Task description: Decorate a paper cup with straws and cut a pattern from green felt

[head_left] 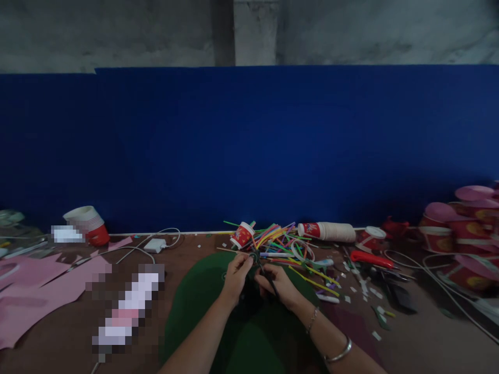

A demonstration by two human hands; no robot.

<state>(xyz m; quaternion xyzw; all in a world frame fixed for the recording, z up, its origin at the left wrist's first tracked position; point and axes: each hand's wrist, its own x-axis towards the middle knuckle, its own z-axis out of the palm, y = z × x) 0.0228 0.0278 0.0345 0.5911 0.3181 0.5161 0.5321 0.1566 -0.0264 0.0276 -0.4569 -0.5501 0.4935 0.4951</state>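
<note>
My left hand (238, 274) is closed, thumb and fingers pinching a small dark green piece (254, 255) at its fingertips. Close beside it, my right hand (279, 286) is closed around a slim black tool (270, 278); its shape resembles scissors, but the dim light hides the details. The tool's upper end meets the piece at my left fingertips. Both hands are above a large green sheet (195, 306) on the brown table. Just beyond them lie a red and white paper cup (242, 236) and a heap of colourful pipe cleaners (278, 240).
A stack of paper cups (335, 231) lies at the back, near a red-handled tool (372, 259). Pink sheets (58, 291) spread at left beside a white charger (155, 245). Decorated red cups (470, 234) crowd the right. White cables and paper scraps are scattered around; a blue panel (249, 150) stands behind.
</note>
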